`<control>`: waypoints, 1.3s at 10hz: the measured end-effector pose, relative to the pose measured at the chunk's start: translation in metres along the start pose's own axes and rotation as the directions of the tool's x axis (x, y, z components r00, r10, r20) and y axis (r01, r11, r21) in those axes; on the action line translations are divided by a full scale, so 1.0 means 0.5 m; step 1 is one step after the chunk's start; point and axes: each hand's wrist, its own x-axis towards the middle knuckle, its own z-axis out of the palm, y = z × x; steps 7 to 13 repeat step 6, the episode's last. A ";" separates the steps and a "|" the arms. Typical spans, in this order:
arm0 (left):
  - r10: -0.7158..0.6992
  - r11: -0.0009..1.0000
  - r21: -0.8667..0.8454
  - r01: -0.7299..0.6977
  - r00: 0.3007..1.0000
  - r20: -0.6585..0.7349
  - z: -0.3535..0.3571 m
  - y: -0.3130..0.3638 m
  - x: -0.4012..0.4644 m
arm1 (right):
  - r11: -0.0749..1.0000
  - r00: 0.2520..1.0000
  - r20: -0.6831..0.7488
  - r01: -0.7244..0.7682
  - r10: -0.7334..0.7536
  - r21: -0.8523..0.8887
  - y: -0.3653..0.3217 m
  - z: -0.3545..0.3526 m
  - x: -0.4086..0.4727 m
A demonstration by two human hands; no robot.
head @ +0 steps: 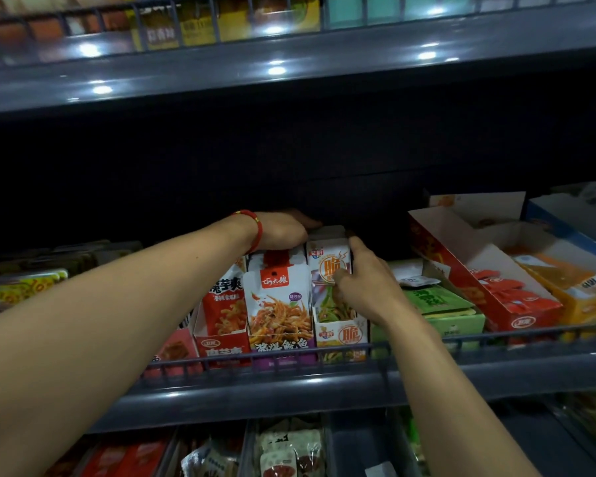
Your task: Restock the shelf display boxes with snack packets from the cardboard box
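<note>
Both bare forearms reach fwd & up into the middle shelf, converging at centre. Right hand is palm-down, fingers curled over the front of the upright white-and-orange cardboard display box, thumb at its upper right corner; it grips the packets/box front, though exactly which can't be told. Left hand, w/ a red cord bracelet on the wrist, lies further back, fingers bent over the top rear edge of the same box & its neighbour; fingertips go into shadow, so whether it clasps anything can't be told.

The white-and-orange box holds glossy foil snack packets w/ green-and-yellow print, standing upright in a row. Just left, touching it, stands a purple-based carton w/ white-and-red squid-print packets, then a red-and-white carton. Right of the hand lies a flat green carton; beyond it, 2 long open cartons, 1 red-and-white & 1 orange, tilted back.

All sit behind a thin dark wire rail on a glossy grey metal shelf edge. Shelf interior behind is dark. Blurred packs show on the shelves above & below.
</note>
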 end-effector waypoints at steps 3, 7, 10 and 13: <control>0.075 0.990 -0.092 -0.104 0.960 -0.269 0.024 -0.002 -0.073 | 0.996 0.995 -0.102 0.005 0.004 0.086 -0.017 -0.013 -0.015; 0.173 0.958 -0.034 -0.284 0.671 -0.721 0.088 -0.110 -0.306 | 0.953 0.910 -0.289 0.262 -0.297 -0.155 -0.036 -0.001 -0.179; 0.173 0.958 -0.034 -0.284 0.671 -0.721 0.088 -0.110 -0.306 | 0.953 0.910 -0.289 0.262 -0.297 -0.155 -0.036 -0.001 -0.179; 0.173 0.958 -0.034 -0.284 0.671 -0.721 0.088 -0.110 -0.306 | 0.953 0.910 -0.289 0.262 -0.297 -0.155 -0.036 -0.001 -0.179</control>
